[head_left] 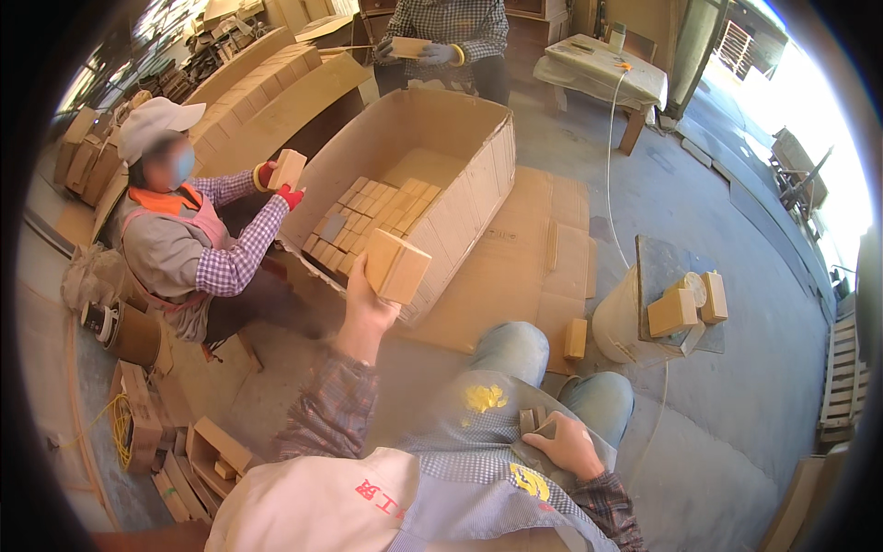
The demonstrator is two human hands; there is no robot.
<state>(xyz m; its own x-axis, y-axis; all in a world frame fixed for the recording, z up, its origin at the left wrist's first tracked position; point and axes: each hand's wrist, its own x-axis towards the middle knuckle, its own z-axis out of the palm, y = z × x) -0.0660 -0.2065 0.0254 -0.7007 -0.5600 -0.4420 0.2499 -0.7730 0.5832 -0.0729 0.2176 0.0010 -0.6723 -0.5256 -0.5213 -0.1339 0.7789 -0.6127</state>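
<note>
Raised ahead of me, my left hand (365, 311) grips a pale wooden block (397, 267) from below and behind. This block is held up in front of the near end of a large cardboard box (474, 198), which contains rows of similar wooden blocks (372, 216). Down at my lap, my right hand (568, 445) is closed around a small grey-brown block (531, 419), partly hidden by the fingers; its exact kind is unclear. Beneath it lies my apron (464, 451), marked with yellow patches.
On the left, a co-worker (198, 230) in red gloves holds a block; across the box, another person (451, 37) in grey gloves holds one. To my right, a board-topped bucket (616, 317) carries blocks and a round roll. Flat cardboard (524, 248) covers some floor; a covered table (602, 74) stands behind.
</note>
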